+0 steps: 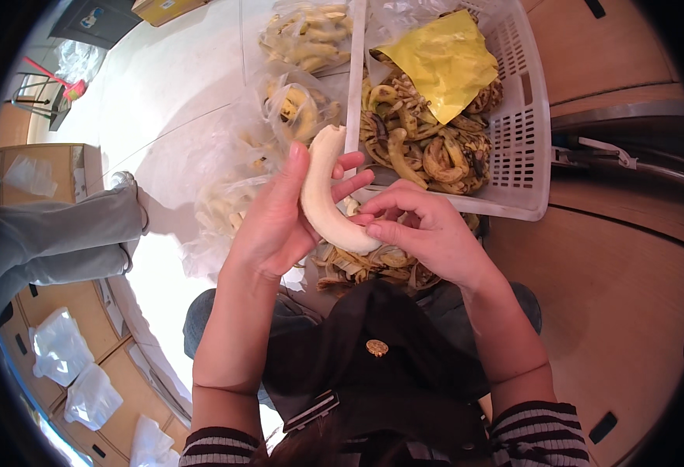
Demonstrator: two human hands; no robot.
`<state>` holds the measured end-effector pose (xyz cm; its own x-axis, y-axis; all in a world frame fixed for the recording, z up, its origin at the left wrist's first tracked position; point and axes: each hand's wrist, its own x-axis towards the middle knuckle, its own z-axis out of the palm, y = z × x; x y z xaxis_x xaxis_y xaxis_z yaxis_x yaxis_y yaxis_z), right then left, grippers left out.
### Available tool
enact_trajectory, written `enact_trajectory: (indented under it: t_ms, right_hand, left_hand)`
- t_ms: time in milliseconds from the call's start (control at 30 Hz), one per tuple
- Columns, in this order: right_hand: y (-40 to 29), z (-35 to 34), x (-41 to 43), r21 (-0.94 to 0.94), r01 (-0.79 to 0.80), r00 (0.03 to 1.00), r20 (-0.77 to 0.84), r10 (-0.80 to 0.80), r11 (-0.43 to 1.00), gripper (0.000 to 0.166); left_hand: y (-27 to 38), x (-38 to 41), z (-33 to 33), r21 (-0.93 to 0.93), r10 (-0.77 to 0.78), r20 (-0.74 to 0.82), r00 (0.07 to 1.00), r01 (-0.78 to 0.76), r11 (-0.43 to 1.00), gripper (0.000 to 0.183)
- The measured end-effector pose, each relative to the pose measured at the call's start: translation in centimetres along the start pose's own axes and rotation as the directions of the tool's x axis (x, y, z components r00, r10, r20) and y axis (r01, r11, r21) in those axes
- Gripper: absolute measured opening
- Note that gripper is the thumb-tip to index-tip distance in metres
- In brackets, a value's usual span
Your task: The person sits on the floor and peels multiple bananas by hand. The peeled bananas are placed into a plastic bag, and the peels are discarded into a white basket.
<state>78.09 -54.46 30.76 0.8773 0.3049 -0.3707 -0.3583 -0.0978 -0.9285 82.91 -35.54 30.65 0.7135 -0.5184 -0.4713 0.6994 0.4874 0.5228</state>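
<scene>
A peeled banana [325,201] rests in my left hand [277,216], lying along the palm with the thumb on its left side. The fingers of that hand reach behind it and show on its right. My right hand [426,230] pinches the lower tip of the banana between thumb and fingers. Beneath both hands lies a heap of banana peels [371,265], close to my knees. Beyond them stands a white plastic crate [520,146] holding browned bananas [447,157] and a yellow plastic sheet or bag [444,61].
Clear plastic bags of peeled or yellow bananas [307,38] lie left of the crate. Another person's legs in grey trousers [73,233] stand at the left. Cardboard boxes [38,157] and several plastic bags [61,344] line that side. A pink broom [73,89] is farther back.
</scene>
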Motion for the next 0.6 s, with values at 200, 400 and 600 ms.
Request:
enact_trajectory:
  t_ms: [200, 400, 600]
  right_hand:
    - [0.4, 0.8, -0.5, 0.042, 0.057, 0.998, 0.029, -0.058, 0.997, 0.01]
    - [-0.2, -0.3, -0.4, 0.191, 0.055, 0.994, -0.102, -0.036, 0.98, 0.012]
    - [-1.5, -3.9, -0.7, 0.74, 0.381, 0.924, -0.282, -0.259, 0.555, 0.018]
  left_hand:
    - [-0.4, -0.4, 0.4, 0.027, -0.038, 0.031, 0.999, 0.037, 0.999, 0.062]
    - [-0.3, -0.7, 0.7, 0.088, -0.07, 0.073, 0.995, 0.064, 0.994, 0.064]
    - [0.0, -1.2, -0.9, 0.089, -0.056, 0.035, 0.998, 0.052, 0.995, 0.056]
